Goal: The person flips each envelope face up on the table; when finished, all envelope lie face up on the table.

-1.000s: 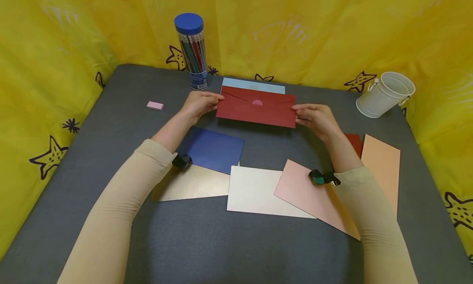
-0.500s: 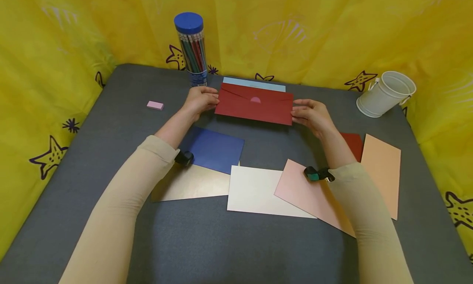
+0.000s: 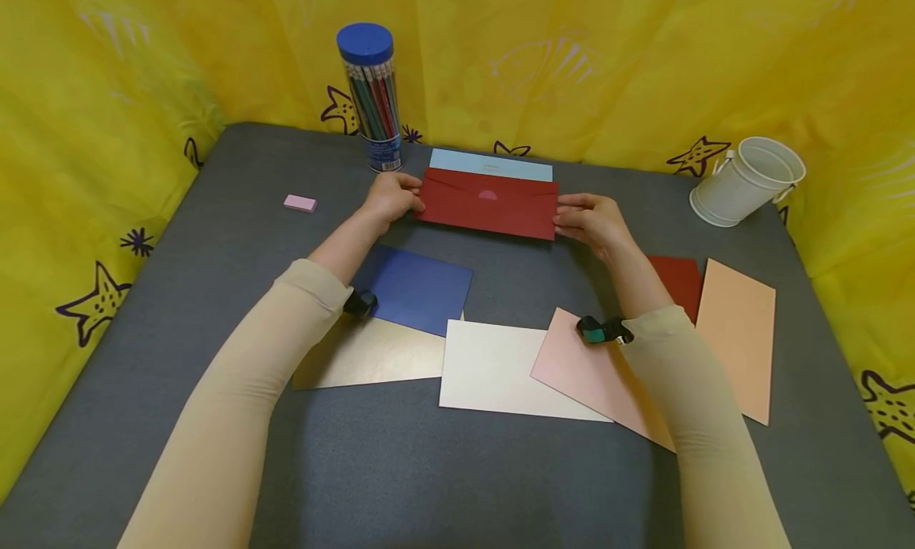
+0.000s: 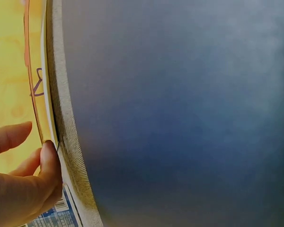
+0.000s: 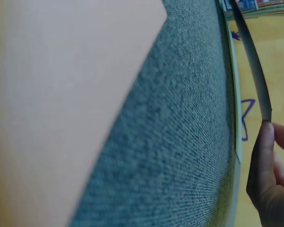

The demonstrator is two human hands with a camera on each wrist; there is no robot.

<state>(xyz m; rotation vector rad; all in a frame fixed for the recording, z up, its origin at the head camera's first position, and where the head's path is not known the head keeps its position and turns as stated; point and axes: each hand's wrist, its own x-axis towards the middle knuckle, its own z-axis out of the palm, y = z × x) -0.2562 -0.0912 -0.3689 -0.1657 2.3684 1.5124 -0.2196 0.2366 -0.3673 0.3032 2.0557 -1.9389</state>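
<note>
A red envelope (image 3: 486,205) with a pink half-round seal is held low over the far part of the table, flap side showing. Its left edge is pinched by my left hand (image 3: 391,199), thumb toward me; one finger stands off the paper in the left wrist view. At the opposite edge, my right hand (image 3: 592,222) grips the right end between thumb and fingers, seen in the right wrist view as a thin dark strip (image 5: 256,66). Behind it lies a light blue envelope (image 3: 493,164), its lower part covered by the red one.
Nearer me lie blue (image 3: 422,287), gold (image 3: 379,354), white (image 3: 493,366) and pink (image 3: 586,374) envelopes, partly overlapping. A second red (image 3: 675,283) and a peach envelope (image 3: 736,334) lie right. A pencil tub (image 3: 372,96), eraser (image 3: 300,203) and tilted white bucket (image 3: 743,183) stand around.
The red envelope has shifted a little left with both hands at its ends. My right hand and forearm have moved left, showing more of the second red envelope.
</note>
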